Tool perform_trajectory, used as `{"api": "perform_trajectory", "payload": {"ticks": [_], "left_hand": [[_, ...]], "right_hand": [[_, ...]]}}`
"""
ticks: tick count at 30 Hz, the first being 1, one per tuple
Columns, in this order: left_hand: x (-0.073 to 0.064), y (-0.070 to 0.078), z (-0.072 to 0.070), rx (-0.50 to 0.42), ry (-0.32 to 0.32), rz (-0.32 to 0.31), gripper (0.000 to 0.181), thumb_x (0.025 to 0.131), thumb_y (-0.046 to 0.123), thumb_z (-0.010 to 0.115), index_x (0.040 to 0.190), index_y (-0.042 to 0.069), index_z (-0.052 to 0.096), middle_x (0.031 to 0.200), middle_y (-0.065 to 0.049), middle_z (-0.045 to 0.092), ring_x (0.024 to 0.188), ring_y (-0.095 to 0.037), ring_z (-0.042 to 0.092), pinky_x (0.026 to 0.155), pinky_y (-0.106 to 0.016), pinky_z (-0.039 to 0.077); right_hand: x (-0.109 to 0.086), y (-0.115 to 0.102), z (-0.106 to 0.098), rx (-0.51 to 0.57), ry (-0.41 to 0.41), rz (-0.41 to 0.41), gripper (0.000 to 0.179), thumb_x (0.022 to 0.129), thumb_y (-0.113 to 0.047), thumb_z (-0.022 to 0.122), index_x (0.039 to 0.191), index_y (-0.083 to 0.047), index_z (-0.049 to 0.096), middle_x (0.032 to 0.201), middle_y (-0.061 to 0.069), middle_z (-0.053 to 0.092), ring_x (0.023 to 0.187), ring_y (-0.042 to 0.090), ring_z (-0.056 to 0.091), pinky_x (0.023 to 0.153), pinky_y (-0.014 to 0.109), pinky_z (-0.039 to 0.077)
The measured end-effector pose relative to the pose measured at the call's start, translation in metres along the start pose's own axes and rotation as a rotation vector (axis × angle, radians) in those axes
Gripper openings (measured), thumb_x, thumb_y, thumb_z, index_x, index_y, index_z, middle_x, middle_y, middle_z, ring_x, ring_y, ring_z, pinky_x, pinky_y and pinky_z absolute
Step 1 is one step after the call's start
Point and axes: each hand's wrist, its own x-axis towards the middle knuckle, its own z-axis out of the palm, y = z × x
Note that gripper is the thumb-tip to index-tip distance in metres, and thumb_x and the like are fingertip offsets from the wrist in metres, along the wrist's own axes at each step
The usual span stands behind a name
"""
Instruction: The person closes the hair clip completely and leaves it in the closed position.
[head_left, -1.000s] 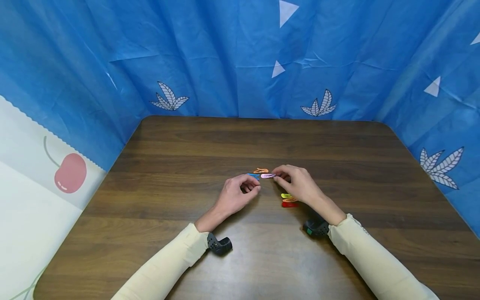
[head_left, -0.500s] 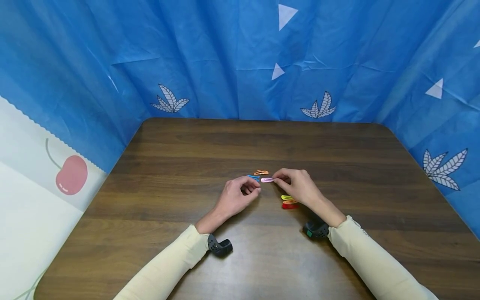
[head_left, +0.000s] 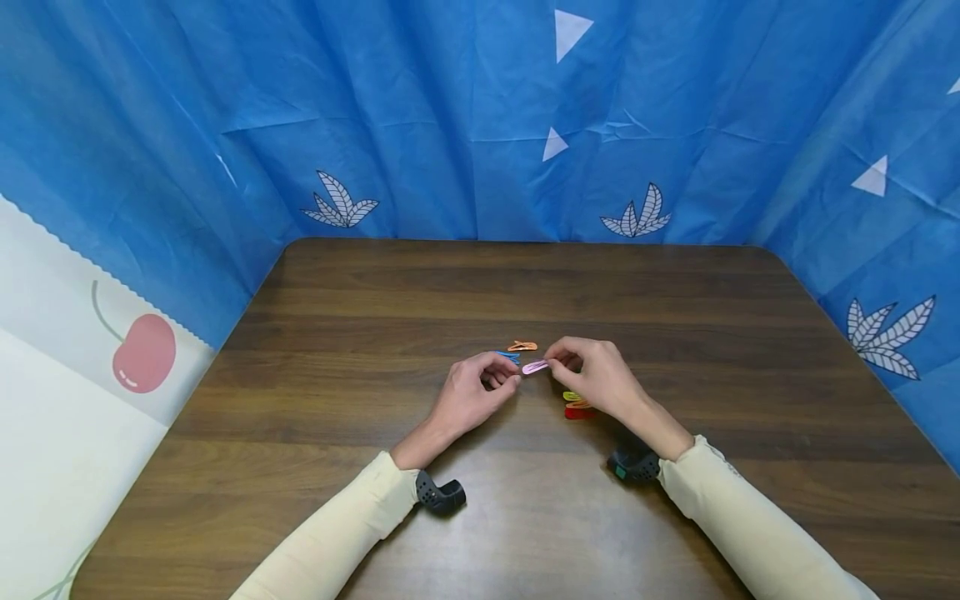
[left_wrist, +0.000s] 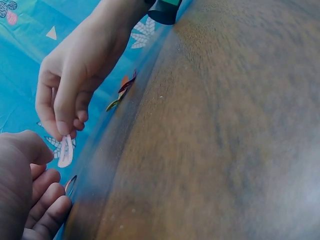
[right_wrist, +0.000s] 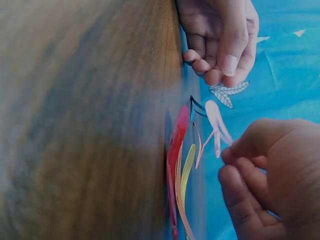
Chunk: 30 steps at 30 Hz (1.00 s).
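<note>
My right hand (head_left: 596, 373) pinches one end of a pink snap hair clip (head_left: 535, 367) between thumb and fingertips. In the right wrist view the pink clip is held above the table, its parts spread apart. My left hand (head_left: 474, 392) is beside the clip's other end, fingers loosely curled and holding nothing. Just beyond the left fingertips lie blue hair clips (head_left: 509, 357), partly hidden by that hand. An orange hair clip (head_left: 522, 346) lies a little farther back.
Under my right hand, a yellow hair clip (right_wrist: 187, 170), another orange clip and a red hair clip (right_wrist: 178, 132) lie side by side on the wooden table (head_left: 360, 333). A blue curtain (head_left: 450, 125) hangs behind the table's far edge.
The pink clip has shifted slightly toward me and now slants, its free end lower and nearer my left fingertips. The left hand has stayed about where it was.
</note>
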Motion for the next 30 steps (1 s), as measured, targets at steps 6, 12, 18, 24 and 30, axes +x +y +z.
{"api": "perform_trajectory", "payload": {"ticks": [6, 12, 18, 24, 30], "left_hand": [[0.0, 0.0, 0.0, -0.014, 0.013, 0.003, 0.01, 0.09, 0.009, 0.076, 0.1, 0.007, 0.075, 0.087, -0.004, 0.074, 0.074, -0.007, 0.065, 0.069, -0.022, 0.055], [-0.001, 0.0, 0.001, -0.008, 0.019, -0.005, 0.012, 0.09, 0.008, 0.077, 0.101, 0.006, 0.074, 0.087, -0.004, 0.074, 0.075, -0.007, 0.064, 0.069, -0.021, 0.055], [0.0, -0.001, 0.001, -0.004, 0.018, -0.012, 0.011, 0.09, 0.007, 0.076, 0.101, 0.006, 0.074, 0.087, -0.005, 0.074, 0.075, -0.008, 0.064, 0.07, -0.021, 0.055], [-0.001, -0.001, 0.001, 0.004, 0.019, -0.005, 0.009, 0.091, 0.006, 0.075, 0.1, 0.007, 0.075, 0.087, -0.004, 0.074, 0.075, -0.008, 0.064, 0.069, -0.021, 0.055], [-0.001, -0.001, 0.001, 0.015, 0.002, 0.0, 0.008, 0.092, 0.007, 0.075, 0.1, 0.008, 0.074, 0.087, -0.003, 0.074, 0.075, -0.009, 0.064, 0.069, -0.022, 0.055]], "right_hand": [[-0.002, -0.006, 0.0, 0.045, 0.03, -0.056, 0.008, 0.093, -0.01, 0.076, 0.1, -0.013, 0.077, 0.089, -0.003, 0.074, 0.076, 0.009, 0.066, 0.073, 0.031, 0.06], [-0.003, -0.01, 0.001, 0.065, 0.034, -0.081, 0.008, 0.093, -0.01, 0.076, 0.099, -0.014, 0.077, 0.088, -0.005, 0.073, 0.076, 0.007, 0.065, 0.073, 0.031, 0.06], [-0.004, -0.013, 0.002, 0.075, 0.032, -0.105, 0.008, 0.093, -0.01, 0.076, 0.1, -0.015, 0.077, 0.089, -0.006, 0.073, 0.077, 0.006, 0.066, 0.073, 0.031, 0.059], [-0.005, -0.014, 0.004, 0.08, 0.026, -0.114, 0.007, 0.094, -0.011, 0.076, 0.1, -0.015, 0.077, 0.09, -0.005, 0.074, 0.077, 0.005, 0.066, 0.071, 0.029, 0.059], [-0.006, -0.014, 0.005, 0.089, 0.028, -0.128, 0.008, 0.093, -0.01, 0.076, 0.098, -0.016, 0.077, 0.089, -0.007, 0.074, 0.076, 0.004, 0.066, 0.07, 0.028, 0.058]]}}
